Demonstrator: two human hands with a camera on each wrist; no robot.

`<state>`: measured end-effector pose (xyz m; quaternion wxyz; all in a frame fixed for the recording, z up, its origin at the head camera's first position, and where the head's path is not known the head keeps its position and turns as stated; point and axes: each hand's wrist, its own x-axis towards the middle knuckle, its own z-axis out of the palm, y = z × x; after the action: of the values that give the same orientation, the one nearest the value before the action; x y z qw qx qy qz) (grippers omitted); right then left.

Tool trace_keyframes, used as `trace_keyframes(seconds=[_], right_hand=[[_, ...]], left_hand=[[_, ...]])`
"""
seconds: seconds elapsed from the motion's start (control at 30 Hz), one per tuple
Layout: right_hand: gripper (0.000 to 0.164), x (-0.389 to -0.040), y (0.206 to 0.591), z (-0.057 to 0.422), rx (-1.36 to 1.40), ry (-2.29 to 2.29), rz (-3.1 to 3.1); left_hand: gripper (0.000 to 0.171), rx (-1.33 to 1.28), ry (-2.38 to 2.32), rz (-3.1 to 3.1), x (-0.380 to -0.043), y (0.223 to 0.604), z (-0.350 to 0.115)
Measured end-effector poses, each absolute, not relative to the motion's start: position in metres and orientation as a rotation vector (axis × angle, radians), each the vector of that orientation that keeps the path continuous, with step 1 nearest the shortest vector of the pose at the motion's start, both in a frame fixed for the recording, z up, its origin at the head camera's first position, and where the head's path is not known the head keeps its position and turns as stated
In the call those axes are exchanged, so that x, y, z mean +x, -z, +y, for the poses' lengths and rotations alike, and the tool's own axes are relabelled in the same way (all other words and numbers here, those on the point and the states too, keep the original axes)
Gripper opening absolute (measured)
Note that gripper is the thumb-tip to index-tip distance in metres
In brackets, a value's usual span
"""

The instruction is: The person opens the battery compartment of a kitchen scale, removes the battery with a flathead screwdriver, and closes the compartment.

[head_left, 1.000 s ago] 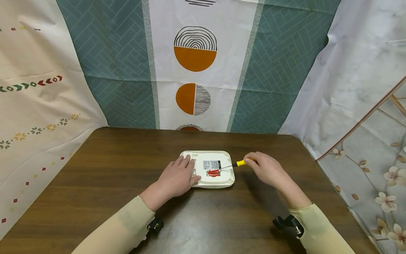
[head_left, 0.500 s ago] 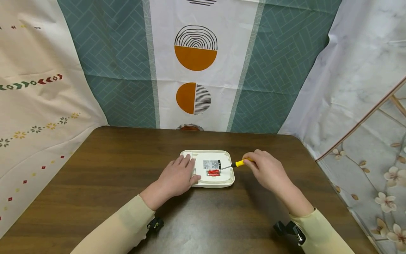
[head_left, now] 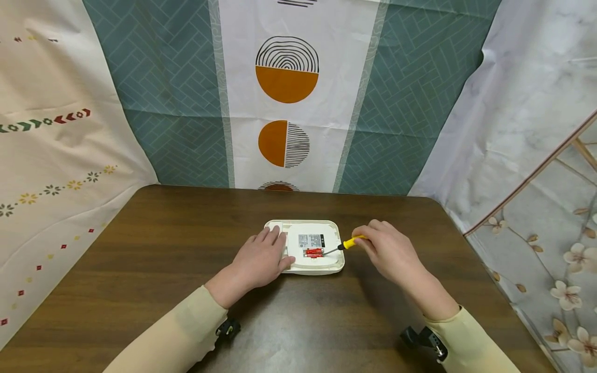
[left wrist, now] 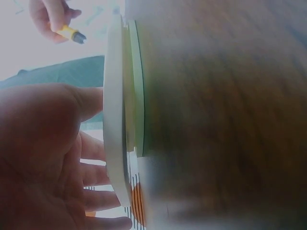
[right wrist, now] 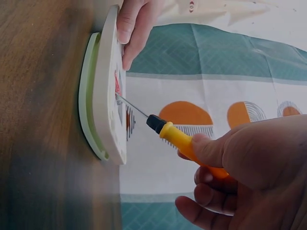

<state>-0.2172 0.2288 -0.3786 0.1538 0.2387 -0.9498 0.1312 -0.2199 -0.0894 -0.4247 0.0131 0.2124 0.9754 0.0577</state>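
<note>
A white, flat device (head_left: 330, 263) with rounded corners lies bottom up on the table, a label and an uncovered battery bay facing up. Red batteries (head_left: 313, 253) sit in the bay. My left hand (head_left: 261, 259) rests on the device's left side, fingers spread and straight. With curled fingers and thumb, my right hand (head_left: 389, 251) grips a screwdriver (right wrist: 177, 136) by its yellow handle. Its thin metal shaft slants down to the left, tip right at the batteries' right end. The right wrist view shows a pale green layer (right wrist: 88, 96) beneath the white body.
The brown wooden table (head_left: 186, 233) surrounds the device on all sides. Behind it hangs a teal and white patterned cloth (head_left: 396, 129), with light printed cloths at left and right. Each wrist wears a small black camera.
The screwdriver's tip has shifted from the upper to the lower right of the battery bay. My right hand has moved slightly left. My left hand stays in place.
</note>
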Motion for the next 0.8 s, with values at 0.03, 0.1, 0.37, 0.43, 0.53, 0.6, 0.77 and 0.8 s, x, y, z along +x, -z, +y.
trace_keyframes(seconds=[0.03,0.1,0.37,0.43,0.53,0.6,0.77,0.8], right_hand=[[0.012,-0.2174,0.3791,0.2286,0.687,-0.378,-2.721],[0.012,-0.2179,0.3801,0.2281,0.692,-0.380,-2.716],[0.015,-0.2198,0.3840,0.2275,0.701,-0.377,-2.683],[0.015,-0.2201,0.3848,0.2275,0.704,-0.375,-2.674],[0.016,-0.2201,0.3857,0.2272,0.716,-0.370,-2.656],[0.016,-0.2198,0.3860,0.2267,0.727,-0.363,-2.639],[0.017,-0.2213,0.3883,0.2271,0.733,-0.361,-2.624],[0.016,-0.2220,0.3891,0.2274,0.728,-0.366,-2.631]], left_hand=[[0.076,0.662,-0.179,3.039,-0.2198,0.4244,-0.0894],[0.076,0.662,-0.176,3.040,-0.2196,0.4241,-0.0894],[0.076,0.672,-0.180,3.043,-0.2199,0.4242,-0.0896],[0.076,0.674,-0.181,3.043,-0.2199,0.4243,-0.0897],[0.076,0.676,-0.178,3.042,-0.2200,0.4245,-0.0898],[0.076,0.677,-0.179,3.039,-0.2203,0.4244,-0.0899],[0.077,0.681,-0.188,3.034,-0.2217,0.4251,-0.0896],[0.077,0.686,-0.189,3.030,-0.2218,0.4252,-0.0898]])
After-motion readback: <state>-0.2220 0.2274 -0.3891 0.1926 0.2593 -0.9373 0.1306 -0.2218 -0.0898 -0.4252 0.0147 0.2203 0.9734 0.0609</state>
